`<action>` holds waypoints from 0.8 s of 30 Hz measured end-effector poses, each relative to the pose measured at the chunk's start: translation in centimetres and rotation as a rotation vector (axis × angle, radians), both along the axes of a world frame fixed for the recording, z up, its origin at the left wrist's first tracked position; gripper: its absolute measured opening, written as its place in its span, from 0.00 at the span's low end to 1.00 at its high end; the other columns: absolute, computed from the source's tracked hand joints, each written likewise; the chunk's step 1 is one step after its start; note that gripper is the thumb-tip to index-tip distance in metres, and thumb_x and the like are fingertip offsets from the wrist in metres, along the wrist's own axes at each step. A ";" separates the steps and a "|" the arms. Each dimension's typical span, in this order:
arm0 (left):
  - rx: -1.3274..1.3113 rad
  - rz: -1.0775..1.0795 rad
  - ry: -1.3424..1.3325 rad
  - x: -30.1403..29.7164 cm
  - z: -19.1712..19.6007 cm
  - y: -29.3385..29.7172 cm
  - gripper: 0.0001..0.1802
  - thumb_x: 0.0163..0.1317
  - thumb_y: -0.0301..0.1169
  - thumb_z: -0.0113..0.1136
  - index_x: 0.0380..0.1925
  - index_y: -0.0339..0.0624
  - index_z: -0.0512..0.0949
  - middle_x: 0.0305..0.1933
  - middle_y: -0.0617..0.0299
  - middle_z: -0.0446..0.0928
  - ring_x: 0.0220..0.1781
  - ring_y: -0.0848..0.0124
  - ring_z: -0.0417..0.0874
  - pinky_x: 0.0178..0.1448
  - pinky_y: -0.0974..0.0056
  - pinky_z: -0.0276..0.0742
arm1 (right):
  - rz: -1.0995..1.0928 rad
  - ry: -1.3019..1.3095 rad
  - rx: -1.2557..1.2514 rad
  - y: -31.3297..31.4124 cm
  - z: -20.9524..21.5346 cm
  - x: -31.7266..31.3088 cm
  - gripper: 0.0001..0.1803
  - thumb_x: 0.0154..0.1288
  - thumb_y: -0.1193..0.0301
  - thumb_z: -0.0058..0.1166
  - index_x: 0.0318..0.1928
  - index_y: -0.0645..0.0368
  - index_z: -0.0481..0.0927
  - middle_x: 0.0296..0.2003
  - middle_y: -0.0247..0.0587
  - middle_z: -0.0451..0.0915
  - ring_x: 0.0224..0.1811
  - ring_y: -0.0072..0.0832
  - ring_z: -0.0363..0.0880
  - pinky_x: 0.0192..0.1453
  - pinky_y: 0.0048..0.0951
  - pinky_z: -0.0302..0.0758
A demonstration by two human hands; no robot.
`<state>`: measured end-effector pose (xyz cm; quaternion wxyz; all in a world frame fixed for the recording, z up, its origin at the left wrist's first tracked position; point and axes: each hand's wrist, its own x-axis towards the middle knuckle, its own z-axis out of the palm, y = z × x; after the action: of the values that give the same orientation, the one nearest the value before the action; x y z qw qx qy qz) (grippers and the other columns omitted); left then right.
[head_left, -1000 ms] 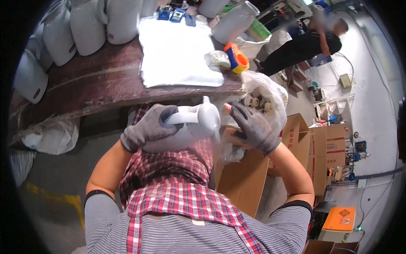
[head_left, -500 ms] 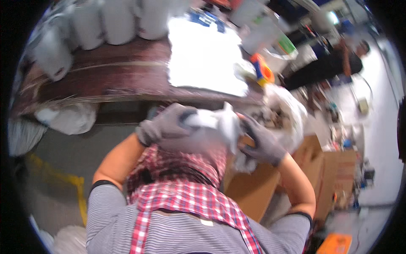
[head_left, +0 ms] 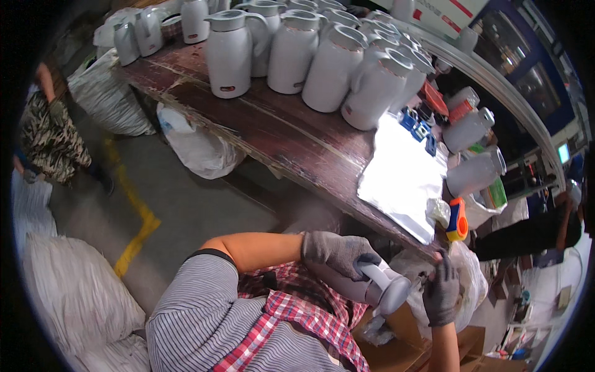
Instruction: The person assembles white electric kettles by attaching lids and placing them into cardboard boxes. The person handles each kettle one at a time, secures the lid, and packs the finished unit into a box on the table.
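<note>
Over a red-and-white plaid cloth apron (head_left: 297, 316), the left hand (head_left: 338, 253), in a grey knit glove, wraps its grip closed around the smooth grey plastic jug (head_left: 365, 286) by its curved handle, held in the lap just below the near edge of the dark, worn wooden tabletop (head_left: 273, 133). The right hand (head_left: 441, 291), gloved alike, hangs just beside the jug's round base, fingers loosely curled and holding nothing. A crinkled silver foil sheet (head_left: 403, 177) lies at the near right edge; glossy white jugs (head_left: 297, 53) crowd the far edge.
</note>
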<state>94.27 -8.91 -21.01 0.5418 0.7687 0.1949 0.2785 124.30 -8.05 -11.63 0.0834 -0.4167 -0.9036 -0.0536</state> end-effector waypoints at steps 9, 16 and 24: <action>0.178 0.292 -0.232 2.1 2.0 -2.2 0.27 0.53 0.36 0.68 0.54 0.41 0.77 0.44 0.49 0.82 0.45 0.59 0.84 0.52 0.61 0.77 | -0.496 1.027 -0.860 -3.0 -6.0 -3.3 0.34 0.74 0.60 0.44 0.74 0.56 0.51 0.70 0.43 0.56 0.70 0.34 0.59 0.70 0.35 0.60; 0.485 0.521 -0.012 3.5 -0.8 -1.6 0.25 0.47 0.46 0.76 0.35 0.36 0.81 0.31 0.53 0.81 0.32 0.56 0.82 0.41 0.56 0.78 | -0.747 1.102 -0.861 -0.1 -8.8 -3.0 0.30 0.70 0.54 0.51 0.65 0.58 0.66 0.61 0.42 0.67 0.65 0.31 0.62 0.69 0.31 0.59; 0.216 0.274 0.202 3.4 -1.0 -0.6 0.21 0.48 0.39 0.69 0.40 0.39 0.79 0.35 0.48 0.81 0.39 0.49 0.83 0.45 0.51 0.77 | -0.577 0.949 -0.623 -0.5 -9.1 -3.3 0.21 0.68 0.67 0.49 0.59 0.60 0.70 0.52 0.42 0.73 0.56 0.28 0.68 0.64 0.30 0.63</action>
<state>97.72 -9.48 -22.02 0.3907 0.8128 0.3200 0.2902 121.00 -8.51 -20.73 0.3317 -0.6267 -0.5927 0.3821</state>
